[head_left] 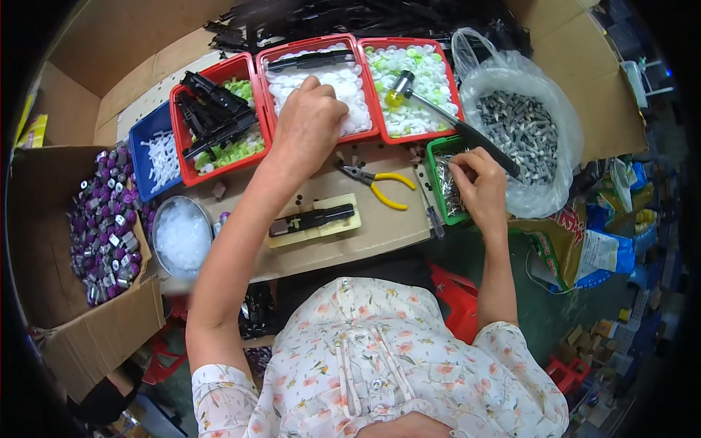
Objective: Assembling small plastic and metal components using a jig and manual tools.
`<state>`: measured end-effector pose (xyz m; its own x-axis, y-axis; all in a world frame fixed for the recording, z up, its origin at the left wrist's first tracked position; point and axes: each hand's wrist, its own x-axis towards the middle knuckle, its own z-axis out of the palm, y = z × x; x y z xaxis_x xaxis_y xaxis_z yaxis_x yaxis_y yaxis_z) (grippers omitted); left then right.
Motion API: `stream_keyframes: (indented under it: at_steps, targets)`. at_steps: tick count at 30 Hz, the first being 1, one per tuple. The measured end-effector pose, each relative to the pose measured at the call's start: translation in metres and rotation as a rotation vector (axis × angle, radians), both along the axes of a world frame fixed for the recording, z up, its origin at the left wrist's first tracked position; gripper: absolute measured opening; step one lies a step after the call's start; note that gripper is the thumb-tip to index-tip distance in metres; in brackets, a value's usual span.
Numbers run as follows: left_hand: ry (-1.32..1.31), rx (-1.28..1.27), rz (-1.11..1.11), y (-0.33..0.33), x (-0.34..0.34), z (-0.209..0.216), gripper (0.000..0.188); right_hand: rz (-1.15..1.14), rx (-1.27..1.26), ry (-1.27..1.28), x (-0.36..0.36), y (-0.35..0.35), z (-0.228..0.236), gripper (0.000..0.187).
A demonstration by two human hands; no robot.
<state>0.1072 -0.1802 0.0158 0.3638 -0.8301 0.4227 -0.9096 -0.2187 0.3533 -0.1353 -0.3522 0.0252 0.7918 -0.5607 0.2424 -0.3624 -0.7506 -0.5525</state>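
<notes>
My left hand point(310, 120) reaches into the middle red bin point(373, 102) of small white round plastic parts point(355, 95). Its fingers are curled together, and what they hold is hidden. My right hand point(480, 190) is over a small green bin point(435, 175) of thin metal pins point(447, 179), thumb and fingertips pinched; anything between them is too small to make out. On the cardboard-covered table between my forearms, a long black plastic part point(314, 218) lies in a cream-coloured holding block point(352, 223). Pliers with yellow handles point(391, 191) rest behind it, and a screwdriver point(435, 219) lies beside the green bin.
A hammer point(456, 117) lies across the right red bin point(450, 67). Black assemblies point(219, 109) sit on the left red bin point(181, 139). Left are a blue bin point(137, 164), a round bowl point(182, 237) and a carton point(95, 343); right, a plastic bag of grey parts point(518, 131).
</notes>
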Motion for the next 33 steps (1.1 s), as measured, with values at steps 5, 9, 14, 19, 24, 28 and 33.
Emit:
stream_keyframes:
  at_steps: [5,9,14,19,24,28,33]
  targets:
    - [0.009,-0.061,0.007,0.002,-0.004,0.0,0.008,-0.037,0.09,-0.089,-0.002,0.004,0.005,0.007]
    - [0.029,-0.073,0.023,0.005,-0.003,0.001,0.01,0.041,0.086,-0.164,0.009,0.018,0.013,0.006]
    - [0.035,-0.091,0.05,0.006,0.0,-0.001,0.008,0.093,0.116,-0.214,0.026,0.033,0.016,0.007]
    - [0.272,-0.253,0.126,0.02,-0.006,0.011,0.01,0.163,0.247,-0.335,0.049,0.055,0.023,0.009]
    - [1.016,-0.363,0.151,0.037,-0.032,0.019,0.02,0.305,0.359,-0.509,0.075,0.073,0.015,0.013]
    - [1.388,-0.436,0.176,0.047,-0.055,0.023,0.021,0.342,0.363,-0.552,0.08,0.086,0.015,0.016]
    - [1.428,-0.466,0.168,0.051,-0.068,0.023,0.019,0.362,0.258,-0.562,0.078,0.089,0.01,0.017]
